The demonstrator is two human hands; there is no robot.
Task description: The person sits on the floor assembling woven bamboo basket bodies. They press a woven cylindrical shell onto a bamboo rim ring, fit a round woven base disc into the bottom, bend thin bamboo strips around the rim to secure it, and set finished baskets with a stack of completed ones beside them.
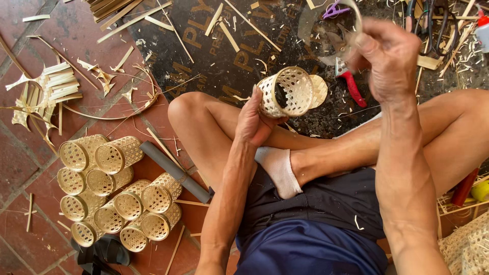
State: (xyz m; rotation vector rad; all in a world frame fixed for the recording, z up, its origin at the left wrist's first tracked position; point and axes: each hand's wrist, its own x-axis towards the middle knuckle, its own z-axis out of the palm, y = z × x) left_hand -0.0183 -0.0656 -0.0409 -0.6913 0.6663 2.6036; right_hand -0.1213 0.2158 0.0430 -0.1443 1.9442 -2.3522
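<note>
My left hand (253, 120) grips a small woven bamboo cylinder basket (286, 92), held on its side above my crossed legs with its open mouth turned toward me. My right hand (389, 57) is raised to the right of the basket, fingers pinched on a thin curved bamboo strip (355, 20) that loops upward and is blurred by motion. A flat woven disc (319, 89) shows just behind the basket's far end.
Several finished woven cylinders (114, 191) lie stacked on the brick floor at the left, beside a dark grey bar (174, 171). Red-handled cutters (351, 85) lie on the dark printed board (214, 56). Bamboo strips and shavings (56, 89) are scattered around. Woven sheet (466, 247) sits at bottom right.
</note>
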